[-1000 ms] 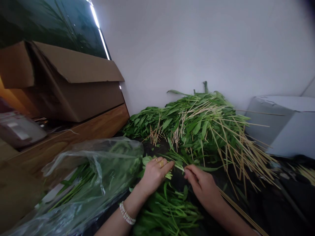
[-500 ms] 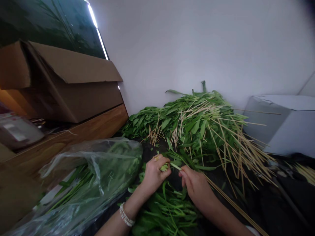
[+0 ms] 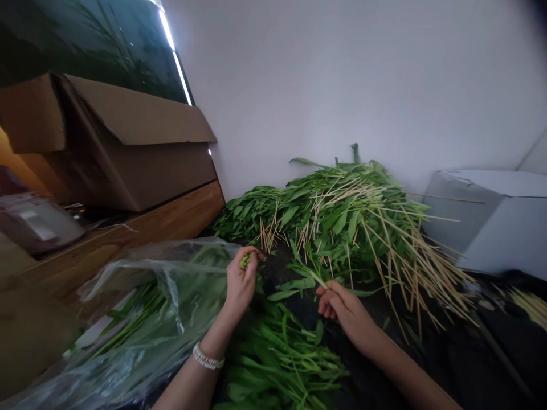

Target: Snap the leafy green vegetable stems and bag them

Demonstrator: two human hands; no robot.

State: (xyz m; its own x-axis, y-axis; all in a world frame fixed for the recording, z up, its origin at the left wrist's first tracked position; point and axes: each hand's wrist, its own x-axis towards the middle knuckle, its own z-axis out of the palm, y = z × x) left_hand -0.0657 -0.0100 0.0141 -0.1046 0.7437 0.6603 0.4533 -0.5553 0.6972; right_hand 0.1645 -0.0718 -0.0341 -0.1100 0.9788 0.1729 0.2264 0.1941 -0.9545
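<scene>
My left hand (image 3: 241,279) is closed, with short light-green stem pieces (image 3: 244,261) showing between thumb and fingers. It is raised beside the right edge of the clear plastic bag (image 3: 171,270). Between the thumb and fingers of my right hand (image 3: 343,306) is the pale stem end of a leafy green sprig (image 3: 314,275); its leaves point up and left. Below and between both hands lies a loose heap of leafy greens (image 3: 284,356) on a dark surface. The bag holds more long green stalks.
Against the wall rises a large pile of leafy greens (image 3: 294,199), with many thin pale sticks (image 3: 405,256) jutting right. An open cardboard box (image 3: 158,171) stands on a wooden ledge (image 3: 171,219) at left. At right is a white box (image 3: 508,222).
My left hand has drawn away left and up from the sprig, apart from my right hand. My right hand keeps the sprig and has shifted slightly right. The sticks along my right forearm no longer show.
</scene>
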